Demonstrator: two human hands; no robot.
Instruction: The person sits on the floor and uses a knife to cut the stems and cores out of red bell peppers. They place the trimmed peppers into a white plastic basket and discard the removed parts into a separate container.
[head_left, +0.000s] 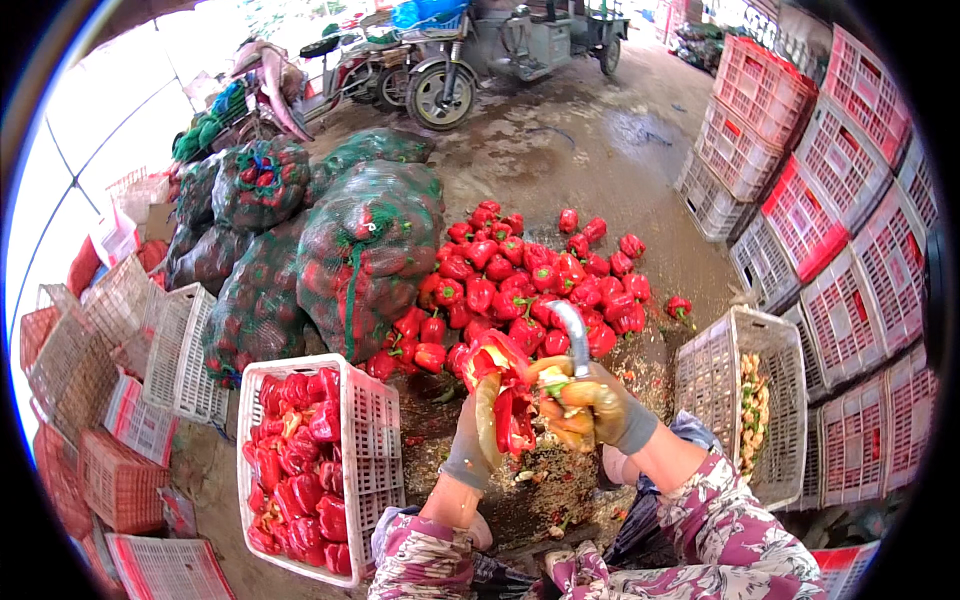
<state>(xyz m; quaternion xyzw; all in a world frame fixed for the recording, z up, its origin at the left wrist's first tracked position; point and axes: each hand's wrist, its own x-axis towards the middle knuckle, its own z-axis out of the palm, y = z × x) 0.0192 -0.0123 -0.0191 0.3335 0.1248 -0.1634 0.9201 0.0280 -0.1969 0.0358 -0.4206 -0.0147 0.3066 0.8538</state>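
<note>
In front of me, my gloved left hand (480, 424) grips a red bell pepper (504, 367) that is cut open, its pale inner wall showing. Just to its right, my gloved right hand (600, 409) is closed around a tool with a curved metal part (576, 330) that arches up over the fingers. A pale, green-tinged pepper core (555, 379) sits at the right fingers; whether they pinch it is hard to tell. Beyond both hands, whole red bell peppers (517, 277) lie heaped on the floor.
At left stands a white plastic crate (371, 450) of opened red peppers; at right, a crate (705, 375) holds pepper cores. Full green mesh sacks (367, 255) stand behind the left crate. Stacked crates (832, 262) line the right side. Seeds and scraps (547, 472) litter the floor.
</note>
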